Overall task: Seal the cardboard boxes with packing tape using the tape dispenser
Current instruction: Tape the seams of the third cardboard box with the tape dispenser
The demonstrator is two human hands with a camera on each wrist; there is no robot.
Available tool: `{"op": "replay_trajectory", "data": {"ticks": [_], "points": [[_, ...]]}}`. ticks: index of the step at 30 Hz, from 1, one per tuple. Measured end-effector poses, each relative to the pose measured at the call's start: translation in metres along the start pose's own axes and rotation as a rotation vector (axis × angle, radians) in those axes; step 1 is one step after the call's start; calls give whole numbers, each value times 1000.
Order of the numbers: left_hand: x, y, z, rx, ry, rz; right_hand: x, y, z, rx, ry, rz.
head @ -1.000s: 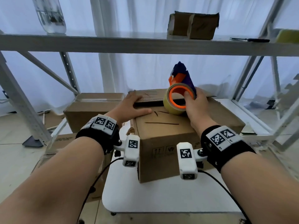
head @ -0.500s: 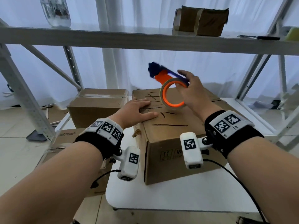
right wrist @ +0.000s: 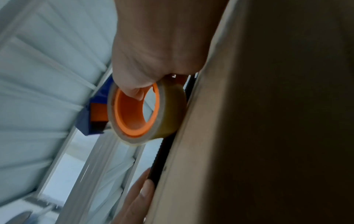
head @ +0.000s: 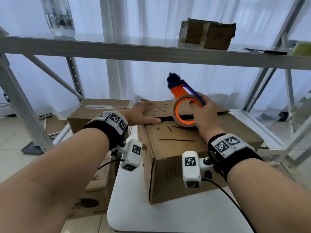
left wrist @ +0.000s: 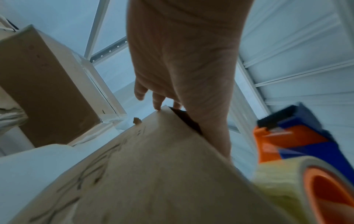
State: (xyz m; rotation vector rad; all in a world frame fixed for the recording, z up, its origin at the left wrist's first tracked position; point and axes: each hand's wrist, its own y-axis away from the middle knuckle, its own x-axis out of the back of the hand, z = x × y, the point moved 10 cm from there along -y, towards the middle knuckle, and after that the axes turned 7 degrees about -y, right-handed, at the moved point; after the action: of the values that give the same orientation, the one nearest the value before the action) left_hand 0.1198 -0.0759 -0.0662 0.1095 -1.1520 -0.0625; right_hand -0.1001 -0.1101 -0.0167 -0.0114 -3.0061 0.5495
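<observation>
Left hand (head: pixel 143 115) lies flat on the brown cardboard box (head: pixel 176 148), right hand (head: pixel 204 113) gripping the orange-and-blue tape dispenser (head: pixel 184 105) w/ thumb through its core (flap seam gaping): I'd press flaps shut, then pull tape straight along the seam.

Both your hands reach forward.
Your left hand (head: pixel 140 113) lies flat, fingers straight; your right hand (head: pixel 204 113) curls its fingers, gripping.
</observation>
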Motion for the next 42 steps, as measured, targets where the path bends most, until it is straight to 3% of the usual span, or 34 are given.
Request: {"op": "replay_trajectory", "data": {"ticks": [2,5,9,12,19,28,32,37,42], "points": [[-4,-5,-4,7,-42,-39,7,-1,12,-53,-85,70],[-5,-9,2,-20,98,-56,9,-3,18,-80,-115,69],[9,-21,-9,61,189,130,11,0,18,-58,-138,76],[0,-23,-15,111,170,132,14,3,15,-24,-123,92],[-6,0,-4,34,147,140,8,14,-2,123,-7,64],[-31,61,3,49,148,-106,12,35,-19,231,82,-41],[-45,75,15,10,34,-178,5,44,-26,216,150,-104],[-42,82,27,-39,17,-43,-18,37,-33,139,328,-317],[-43,77,23,-72,112,51,-40,32,-55,198,548,-498]]}}
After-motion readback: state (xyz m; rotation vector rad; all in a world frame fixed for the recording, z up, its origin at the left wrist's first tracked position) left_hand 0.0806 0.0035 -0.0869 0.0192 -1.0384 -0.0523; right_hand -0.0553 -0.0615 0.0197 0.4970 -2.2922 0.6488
